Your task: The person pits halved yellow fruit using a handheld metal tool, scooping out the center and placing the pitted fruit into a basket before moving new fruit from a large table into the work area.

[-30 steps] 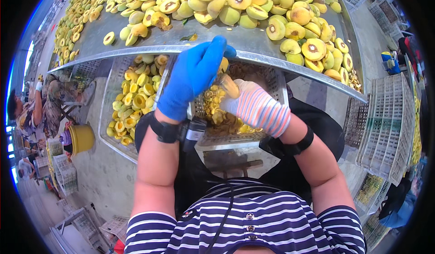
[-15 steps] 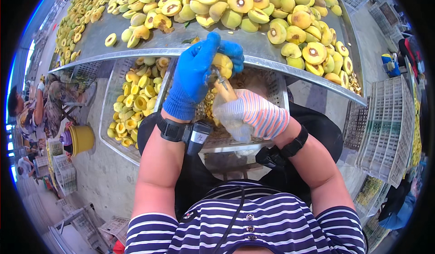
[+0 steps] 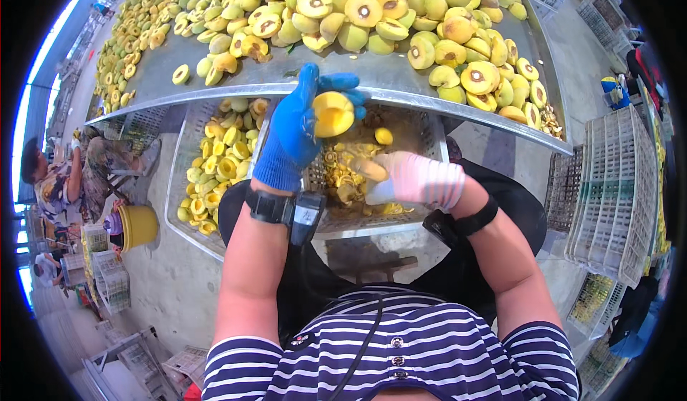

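Note:
My left hand (image 3: 289, 133), in a blue glove, grips a yellow peach half (image 3: 334, 115) between thumb and fingers just in front of the metal table's edge. The half's cut face shows a hollow in its middle. My right hand (image 3: 421, 179), in a pale striped glove, is closed round the wooden handle (image 3: 368, 169) of a small tool. Motion blurs the tool, and its working end cannot be made out. Both hands are above a crate (image 3: 343, 233) holding yellow scraps (image 3: 342, 178). A yellow piece (image 3: 383, 136) shows near its far side.
Many peach halves, some with pits, lie heaped on the metal table (image 3: 401, 79). Left of the scrap crate stands another crate (image 3: 172, 197) of hollowed halves. Stacked plastic crates (image 3: 612, 193) stand at right. At left, another person (image 3: 68, 172) sits near a yellow bucket (image 3: 139, 227).
The tool has come away from the peach, moving down with my right hand. My left hand has turned the half, showing its hollow. The yellow piece has appeared over the scrap crate.

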Tool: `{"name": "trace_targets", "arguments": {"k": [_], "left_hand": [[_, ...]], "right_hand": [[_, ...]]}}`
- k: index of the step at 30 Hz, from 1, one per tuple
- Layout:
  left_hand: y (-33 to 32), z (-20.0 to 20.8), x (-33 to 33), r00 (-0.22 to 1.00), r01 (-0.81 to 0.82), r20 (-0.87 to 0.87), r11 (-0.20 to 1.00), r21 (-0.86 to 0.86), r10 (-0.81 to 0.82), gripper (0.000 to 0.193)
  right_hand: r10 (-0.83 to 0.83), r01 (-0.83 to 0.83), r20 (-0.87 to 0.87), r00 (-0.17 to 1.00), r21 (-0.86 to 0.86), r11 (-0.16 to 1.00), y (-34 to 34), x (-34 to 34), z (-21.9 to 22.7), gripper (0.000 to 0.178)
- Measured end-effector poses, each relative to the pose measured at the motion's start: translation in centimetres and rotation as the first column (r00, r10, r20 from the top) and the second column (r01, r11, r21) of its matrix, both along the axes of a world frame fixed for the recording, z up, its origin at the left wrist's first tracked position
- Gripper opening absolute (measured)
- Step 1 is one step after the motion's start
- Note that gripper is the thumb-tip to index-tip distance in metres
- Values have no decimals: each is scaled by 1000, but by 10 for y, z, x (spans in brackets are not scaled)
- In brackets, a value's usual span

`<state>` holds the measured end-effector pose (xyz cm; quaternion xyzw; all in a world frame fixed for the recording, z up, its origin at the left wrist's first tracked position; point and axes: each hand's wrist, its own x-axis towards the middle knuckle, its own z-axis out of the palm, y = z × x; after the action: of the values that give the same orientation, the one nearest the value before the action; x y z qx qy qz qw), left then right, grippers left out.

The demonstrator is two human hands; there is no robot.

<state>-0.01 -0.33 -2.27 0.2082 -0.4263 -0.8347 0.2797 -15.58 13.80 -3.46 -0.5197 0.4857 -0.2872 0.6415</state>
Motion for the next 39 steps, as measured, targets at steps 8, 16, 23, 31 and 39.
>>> {"name": "trace_targets", "arguments": {"k": [8, 16, 23, 31, 39], "left_hand": [[-27, 41, 80, 451, 116, 514, 523, -845, 730, 42], [-47, -10, -149, 850, 418, 350, -100, -903, 394, 59], [-50, -3, -151, 600, 668, 712, 261, -697, 366, 45], [-17, 32, -64, 876, 31, 446, 901, -434, 185, 28], [8, 11, -19, 947, -271, -203, 959, -88, 249, 48]], "right_hand": [[-132, -6, -634, 762, -211, 978, 18, -16, 32, 44], [-785, 773, 65, 616, -244, 586, 21, -39, 51, 40], [-824, 800, 0, 566, -237, 550, 21, -54, 41, 41], [-723, 694, -93, 684, -222, 685, -17, -25, 28, 48], [-438, 408, -145, 887, -194, 892, -45, 27, 26, 46]]}}
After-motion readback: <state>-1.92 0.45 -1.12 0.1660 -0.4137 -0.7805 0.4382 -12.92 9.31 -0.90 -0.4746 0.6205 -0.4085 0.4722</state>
